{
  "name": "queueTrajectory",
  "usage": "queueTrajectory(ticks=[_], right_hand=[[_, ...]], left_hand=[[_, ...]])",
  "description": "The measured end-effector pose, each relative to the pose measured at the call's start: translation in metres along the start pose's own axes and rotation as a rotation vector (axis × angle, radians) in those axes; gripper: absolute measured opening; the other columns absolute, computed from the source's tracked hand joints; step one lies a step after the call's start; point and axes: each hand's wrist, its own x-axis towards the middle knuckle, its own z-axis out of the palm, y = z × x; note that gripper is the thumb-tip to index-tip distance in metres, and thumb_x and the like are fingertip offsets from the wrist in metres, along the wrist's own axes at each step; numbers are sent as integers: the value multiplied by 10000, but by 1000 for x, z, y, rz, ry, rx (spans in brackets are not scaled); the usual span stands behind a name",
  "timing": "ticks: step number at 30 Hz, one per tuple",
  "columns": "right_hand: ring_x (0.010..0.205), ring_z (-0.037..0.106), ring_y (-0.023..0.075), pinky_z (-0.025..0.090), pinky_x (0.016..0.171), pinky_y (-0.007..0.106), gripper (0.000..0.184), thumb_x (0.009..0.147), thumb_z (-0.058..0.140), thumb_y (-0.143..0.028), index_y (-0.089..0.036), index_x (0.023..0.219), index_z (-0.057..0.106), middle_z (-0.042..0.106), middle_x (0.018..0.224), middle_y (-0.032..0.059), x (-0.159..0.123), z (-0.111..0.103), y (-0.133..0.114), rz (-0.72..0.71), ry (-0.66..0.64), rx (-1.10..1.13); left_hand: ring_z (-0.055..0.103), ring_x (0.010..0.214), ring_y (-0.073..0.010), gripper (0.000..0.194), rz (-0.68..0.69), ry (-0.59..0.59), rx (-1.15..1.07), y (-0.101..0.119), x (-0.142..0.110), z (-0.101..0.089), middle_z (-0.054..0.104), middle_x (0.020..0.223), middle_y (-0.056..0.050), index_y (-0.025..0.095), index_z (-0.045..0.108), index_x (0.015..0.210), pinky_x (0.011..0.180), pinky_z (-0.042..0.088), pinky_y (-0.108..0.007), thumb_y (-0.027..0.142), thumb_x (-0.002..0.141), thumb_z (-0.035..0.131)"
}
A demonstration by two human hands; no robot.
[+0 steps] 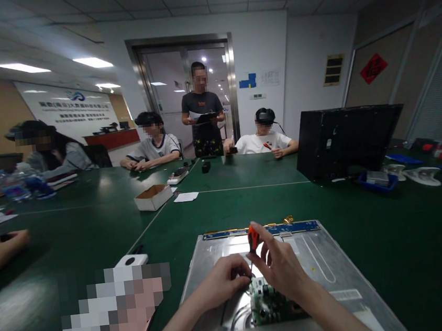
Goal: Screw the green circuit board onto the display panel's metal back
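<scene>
My right hand (275,259) grips a screwdriver with an orange and black handle (253,238), held upright with its thin shaft pointing down. The shaft's lower end meets the fingertips of my left hand (230,279) at the upper left corner of a green circuit board (263,300). My left fingers are pinched there; anything small between them is hidden. The board lies on a flat silver metal panel (314,261) with a blue circuit strip (302,226) along its far edge. A grey cable (232,328) runs over the panel left of the board.
An open cardboard box (153,198) and white paper (186,197) lie farther back. A black monitor-like casing (347,141) stands at right, beside a blue tray (378,180). A white device (134,260) lies at left. Another person's hand (3,251) rests at the left edge; several people are across the table.
</scene>
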Motion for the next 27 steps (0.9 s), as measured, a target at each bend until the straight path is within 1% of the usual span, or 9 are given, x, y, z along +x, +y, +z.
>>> queueTrajectory(ticks=[3, 7, 10, 14, 16, 20, 24, 27], right_hand=[[501, 578, 138, 457, 471, 255, 656, 957, 489, -244, -248, 1543, 193, 684, 814, 20, 0, -1, -1, 6, -10, 10], [518, 591, 145, 454, 462, 251, 681, 942, 442, -182, -217, 1555, 147, 692, 830, 40, 1, -3, -3, 11, -32, 53], [511, 590, 144, 444, 451, 248, 672, 935, 438, -172, -218, 1544, 159, 691, 845, 50, 1, -2, -2, 2, -14, 49], [479, 584, 155, 428, 442, 255, 651, 958, 453, -219, -224, 1539, 158, 654, 725, 2, -1, 1, 0, -18, 11, 2], [484, 590, 160, 430, 446, 258, 658, 970, 461, -248, -219, 1545, 143, 645, 703, -7, -2, 2, 1, -28, 10, -8], [504, 598, 155, 443, 461, 262, 659, 973, 467, -262, -226, 1550, 150, 670, 763, 12, -3, 2, 1, -41, 5, -19], [536, 614, 149, 461, 475, 267, 673, 964, 451, -232, -225, 1557, 131, 707, 909, 61, -1, -1, -2, -37, -12, 8], [529, 603, 146, 451, 465, 258, 673, 959, 425, -202, -209, 1560, 120, 703, 866, 50, 0, -3, -5, -24, -28, 33]], left_hand=[[549, 774, -169, 89, -4, -11, 11, 0, 0, 0, 636, 831, -5, 164, 644, 806, 712, 423, -260, 114, 751, 597], [551, 776, -167, 96, -16, -13, 24, 2, 1, 0, 643, 848, -6, 165, 641, 814, 710, 426, -258, 107, 752, 594], [550, 775, -167, 77, -18, -11, 33, 0, 2, 0, 637, 836, 2, 173, 636, 801, 713, 425, -263, 120, 758, 602], [550, 784, -173, 69, 7, -14, -5, -5, 3, 1, 640, 839, -4, 172, 650, 812, 727, 424, -273, 144, 760, 614], [547, 772, -171, 93, 13, -5, -19, -6, 4, 1, 633, 826, -2, 170, 660, 827, 718, 417, -273, 144, 752, 611], [537, 748, -167, 104, 11, 1, -36, -5, 4, 1, 621, 801, 4, 166, 662, 827, 696, 410, -265, 142, 742, 606], [532, 743, -166, 81, 8, -3, -26, -5, 3, 2, 621, 791, 7, 168, 655, 814, 701, 413, -266, 144, 754, 606], [543, 774, -175, 110, 15, -18, -10, -7, 3, 2, 640, 822, -4, 169, 668, 842, 715, 417, -273, 139, 766, 594]])
